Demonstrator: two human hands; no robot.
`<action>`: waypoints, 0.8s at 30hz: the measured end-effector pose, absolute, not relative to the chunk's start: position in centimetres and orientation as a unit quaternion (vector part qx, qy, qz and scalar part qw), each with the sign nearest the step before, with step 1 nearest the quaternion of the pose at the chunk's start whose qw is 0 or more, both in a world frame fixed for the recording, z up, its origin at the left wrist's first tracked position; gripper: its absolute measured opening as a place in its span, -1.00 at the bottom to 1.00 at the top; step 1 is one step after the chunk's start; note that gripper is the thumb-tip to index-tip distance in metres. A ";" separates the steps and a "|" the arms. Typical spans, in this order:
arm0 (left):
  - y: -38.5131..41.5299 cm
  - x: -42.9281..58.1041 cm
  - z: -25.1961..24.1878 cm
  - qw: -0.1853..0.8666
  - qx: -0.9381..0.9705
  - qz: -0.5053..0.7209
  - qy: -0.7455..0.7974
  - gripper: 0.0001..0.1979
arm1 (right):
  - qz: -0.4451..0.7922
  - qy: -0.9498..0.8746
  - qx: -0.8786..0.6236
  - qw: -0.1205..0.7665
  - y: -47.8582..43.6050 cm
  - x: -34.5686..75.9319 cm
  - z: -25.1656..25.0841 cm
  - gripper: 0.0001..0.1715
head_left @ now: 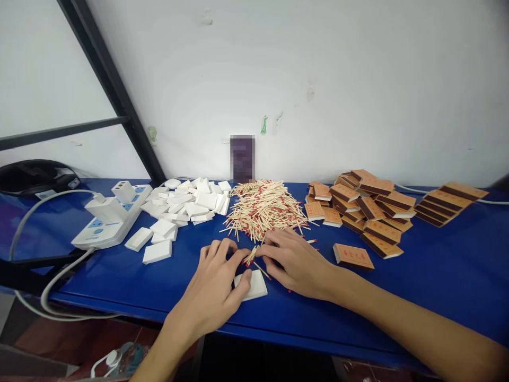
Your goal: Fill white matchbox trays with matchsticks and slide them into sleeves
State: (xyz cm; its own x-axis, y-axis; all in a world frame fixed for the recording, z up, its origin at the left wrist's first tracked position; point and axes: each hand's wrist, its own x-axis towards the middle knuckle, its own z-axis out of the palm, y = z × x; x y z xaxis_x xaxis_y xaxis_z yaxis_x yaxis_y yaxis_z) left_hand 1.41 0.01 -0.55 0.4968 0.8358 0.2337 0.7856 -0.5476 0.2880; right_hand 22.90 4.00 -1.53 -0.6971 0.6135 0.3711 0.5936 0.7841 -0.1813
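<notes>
My left hand (214, 289) rests on a white inner matchbox tray (253, 286) near the front of the blue table (437, 265), thumb on the tray's edge. My right hand (294, 262) lies just right of it. Between the fingertips of both hands sits a small bundle of red-tipped matches (250, 255), pinched together. A large loose pile of matches (264, 207) lies right behind the hands.
A heap of white trays (186, 204) sits at the back left, beside a white power strip (107, 220) with plugs and cables. Orange matchbox sleeves (368, 204) are heaped at the back right, one (353, 256) lying apart, with a stacked row (449, 204) farther right.
</notes>
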 end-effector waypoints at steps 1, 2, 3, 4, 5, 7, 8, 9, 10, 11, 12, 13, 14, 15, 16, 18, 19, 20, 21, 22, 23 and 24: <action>0.0 1.4 -0.5 0.073 0.862 0.172 0.470 -0.66 | 0.024 -0.923 -0.323 0.209 4.0 22.9 -1.5 -0.76; 0.0 1.4 -0.5 0.075 0.862 0.171 0.471 -0.65 | 0.025 -0.924 -0.319 0.210 3.9 22.9 -1.5 -0.75; 0.0 1.4 -0.5 0.076 0.861 0.171 0.472 -0.65 | 0.027 -0.924 -0.315 0.212 3.9 23.0 -1.4 -0.74; 0.0 1.4 -0.5 0.078 0.861 0.172 0.471 -0.65 | 0.029 -0.925 -0.312 0.217 3.9 23.1 -1.3 -0.73; 0.0 1.4 -0.5 0.081 0.863 0.174 0.468 -0.64 | 0.032 -0.924 -0.308 0.223 3.8 23.2 -1.1 -0.73; -0.1 1.3 -0.4 0.087 0.868 0.173 0.456 -0.63 | 0.043 -0.926 -0.295 0.232 3.7 23.7 -0.8 -0.74; -0.1 1.3 -0.3 0.090 0.872 0.172 0.449 -0.62 | 0.050 -0.927 -0.287 0.234 3.6 24.0 -0.7 -0.76; -0.2 1.3 -0.2 0.091 0.877 0.170 0.441 -0.62 | 0.059 -0.930 -0.281 0.232 3.4 24.3 -0.6 -0.77; -0.2 1.3 -0.2 0.091 0.880 0.167 0.434 -0.63 | 0.068 -0.932 -0.275 0.225 3.3 24.5 -0.5 -0.77; -0.3 1.3 -0.1 0.091 0.883 0.165 0.430 -0.65 | 0.077 -0.935 -0.270 0.216 3.1 24.8 -0.5 -0.75; -0.3 1.4 0.0 0.092 0.885 0.163 0.426 -0.66 | 0.084 -0.938 -0.266 0.207 3.0 24.9 -0.5 -0.73; -0.3 1.4 0.0 0.093 0.887 0.161 0.423 -0.68 | 0.089 -0.940 -0.263 0.198 2.9 25.0 -0.6 -0.71; -0.2 1.4 0.0 0.094 0.888 0.160 0.421 -0.69 | 0.092 -0.942 -0.260 0.192 2.9 25.1 -0.8 -0.70; -0.2 1.4 0.0 0.094 0.888 0.161 0.420 -0.70 | 0.092 -0.942 -0.260 0.189 2.9 25.0 -0.9 -0.70; -0.2 1.4 0.0 0.093 0.888 0.165 0.420 -0.70 | 0.092 -0.942 -0.262 0.190 2.9 24.9 -1.0 -0.71; -0.1 1.5 -0.2 0.087 0.886 0.176 0.421 -0.69 | 0.092 -0.938 -0.273 0.194 3.1 24.7 -1.3 -0.73; -0.1 1.5 -0.3 0.083 0.884 0.181 0.423 -0.69 | 0.092 -0.936 -0.277 0.197 3.1 24.6 -1.3 -0.74; 0.0 1.5 -0.3 0.080 0.882 0.185 0.425 -0.70 | 0.091 -0.935 -0.279 0.200 3.2 24.5 -1.4 -0.74; 0.0 1.5 -0.4 0.077 0.881 0.188 0.428 -0.70 | 0.089 -0.935 -0.278 0.203 3.3 24.4 -1.4 -0.74; 0.0 1.6 -0.4 0.076 0.879 0.189 0.431 -0.70 | 0.084 -0.935 -0.276 0.206 3.3 24.4 -1.4 -0.74; 0.0 1.6 -0.5 0.076 0.877 0.189 0.435 -0.70 | 0.079 -0.936 -0.272 0.208 3.3 24.4 -1.4 -0.74; 0.0 1.6 -0.5 0.076 0.875 0.190 0.439 -0.70 | 0.074 -0.938 -0.269 0.208 3.3 24.5 -1.4 -0.75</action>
